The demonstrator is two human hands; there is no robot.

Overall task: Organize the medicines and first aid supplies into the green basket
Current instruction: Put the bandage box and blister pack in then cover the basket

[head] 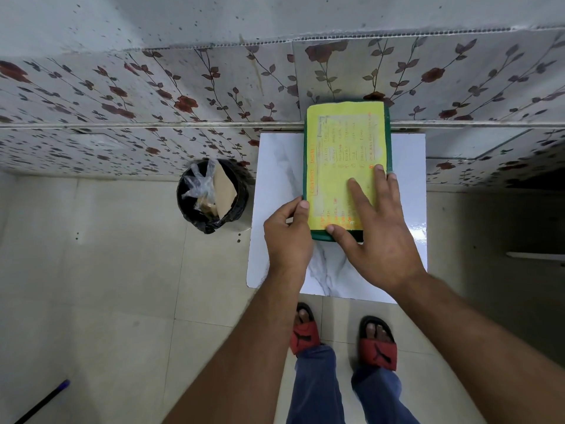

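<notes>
- Two hands on one green basket [389, 139], mid-worktop [275, 166], long axis running away from me.
- My left hand [289, 234] pinches its near-left edge.
- My right hand [377, 228] lies flat, fingers spread, on the yellow sheet [339, 142] covering it.

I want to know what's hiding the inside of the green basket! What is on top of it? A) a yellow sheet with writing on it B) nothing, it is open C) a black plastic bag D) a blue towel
A: a yellow sheet with orange writing covers the top of the green basket, with the right hand lying flat on it and the left hand at its near left edge.
</notes>
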